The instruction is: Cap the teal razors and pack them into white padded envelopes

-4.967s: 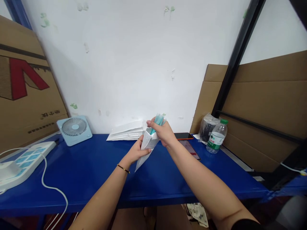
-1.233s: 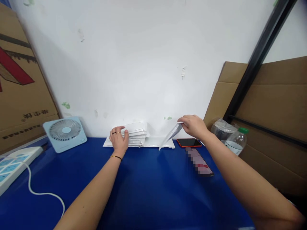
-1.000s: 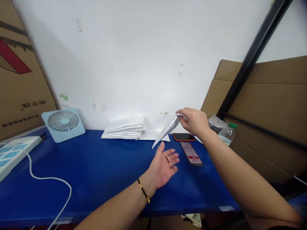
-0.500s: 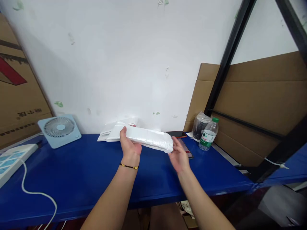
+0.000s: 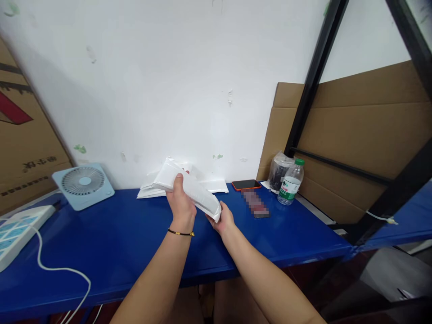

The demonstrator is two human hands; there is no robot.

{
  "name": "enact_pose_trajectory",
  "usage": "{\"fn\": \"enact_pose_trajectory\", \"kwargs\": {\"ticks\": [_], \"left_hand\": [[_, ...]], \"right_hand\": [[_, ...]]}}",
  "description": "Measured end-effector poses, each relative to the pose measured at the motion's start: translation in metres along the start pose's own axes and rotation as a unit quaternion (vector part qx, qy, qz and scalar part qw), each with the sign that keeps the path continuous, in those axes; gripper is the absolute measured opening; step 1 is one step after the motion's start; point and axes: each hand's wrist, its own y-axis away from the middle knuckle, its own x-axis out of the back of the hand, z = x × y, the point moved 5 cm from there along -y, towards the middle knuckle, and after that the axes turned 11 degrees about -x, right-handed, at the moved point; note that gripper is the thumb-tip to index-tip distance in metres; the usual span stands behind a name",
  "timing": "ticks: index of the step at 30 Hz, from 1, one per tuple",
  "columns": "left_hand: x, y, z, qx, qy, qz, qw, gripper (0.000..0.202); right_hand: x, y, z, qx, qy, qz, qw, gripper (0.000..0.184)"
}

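A long white padded package is held in both hands above the blue table. My left hand grips its upper left part, thumb on top. My right hand closes on its lower right end from beneath. The package tilts down to the right. Behind it a stack of white envelopes lies against the wall.
A small light-blue fan and a white power strip with its cable sit at the left. Two phones lie at the right, near a water bottle and a plastic bag. Cardboard sheets lean on both sides; a black frame post stands at the right.
My left hand left the envelope stack and joined my right on the white package. The package has tilted, with its right end lower and closer to me.
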Motion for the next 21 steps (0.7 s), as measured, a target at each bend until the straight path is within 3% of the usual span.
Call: {"fn": "enact_pose_trajectory", "kwargs": {"ticks": [2, 5, 10, 14, 17, 21], "left_hand": [[0.002, -0.001, -0.001, 0.008, 0.006, 0.009, 1.0, 0.036], [0.011, -0.006, -0.001, 0.011, 0.004, 0.034, 0.999, 0.035], [0.04, -0.025, 0.007, -0.006, -0.032, 0.076, 0.997, 0.039], [0.07, -0.036, 0.017, -0.016, -0.044, 0.116, 0.992, 0.039], [0.093, -0.041, 0.022, -0.031, -0.011, 0.164, 0.986, 0.037], [0.111, -0.052, 0.022, -0.043, 0.021, 0.176, 0.983, 0.032]], "right_hand": [[-0.003, -0.003, 0.0, 0.021, 0.046, 0.012, 0.999, 0.021], [-0.002, -0.004, -0.012, 0.115, 0.158, 0.063, 0.979, 0.024], [0.017, -0.008, -0.047, 0.235, 0.279, 0.154, 0.918, 0.032], [0.03, -0.008, -0.071, 0.326, 0.36, 0.2, 0.851, 0.037], [0.028, -0.008, -0.074, 0.369, 0.405, 0.209, 0.81, 0.039], [0.022, -0.01, -0.066, 0.396, 0.434, 0.207, 0.783, 0.038]]}}
